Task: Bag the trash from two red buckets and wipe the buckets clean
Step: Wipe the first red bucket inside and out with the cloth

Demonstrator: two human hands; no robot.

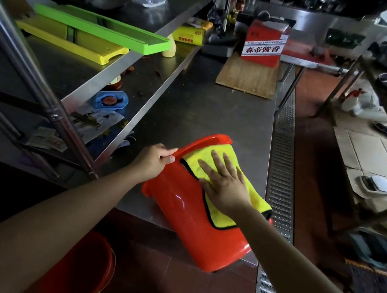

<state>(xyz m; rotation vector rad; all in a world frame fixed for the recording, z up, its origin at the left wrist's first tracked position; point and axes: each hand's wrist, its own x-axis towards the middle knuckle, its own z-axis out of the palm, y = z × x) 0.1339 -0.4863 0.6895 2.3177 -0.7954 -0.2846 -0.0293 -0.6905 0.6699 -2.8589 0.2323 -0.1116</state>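
A red bucket [183, 222] lies on its side on the near corner of the steel table [205, 108], its base hanging past the front edge. My left hand [153, 161] grips the bucket's rim. A yellow cloth [221, 215] with a black hem is draped over the bucket's outer wall. My right hand [225, 181] presses flat on that cloth, fingers spread. A second red bucket [84, 268] stands on the floor below, at the lower left, partly hidden by my left arm.
Steel shelves [134, 62] at left carry green and yellow trays, wrap boxes and clutter. A wooden board [247, 79] and a red carton [264, 44] sit at the table's far end. A metal floor drain grate [281, 172] runs along the table's right side.
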